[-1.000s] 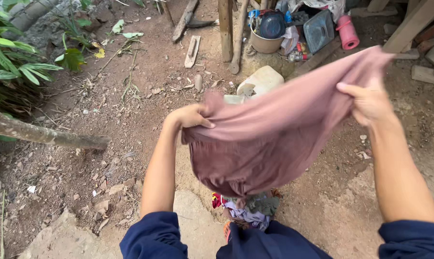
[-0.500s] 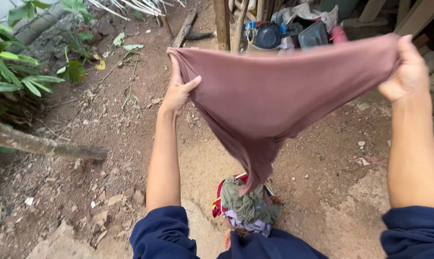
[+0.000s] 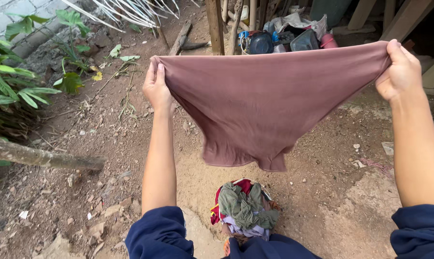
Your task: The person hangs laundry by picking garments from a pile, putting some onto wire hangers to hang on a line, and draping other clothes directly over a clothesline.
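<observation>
Stretching the mauve garment [image 3: 270, 103] taut in the air above a bundle of crumpled clothes [image 3: 246, 206] goes best if the left hand [image 3: 157, 88] and right hand [image 3: 402, 72], each pinching a top corner, stay level and keep the hem off the dirt ground [image 3: 106, 144].

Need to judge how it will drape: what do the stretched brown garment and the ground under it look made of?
The brown garment looks like thin, matte knit fabric, possibly cotton jersey: it sags smoothly between the left hand and right hand. The ground looks like dry packed dirt with pebbles.
</observation>
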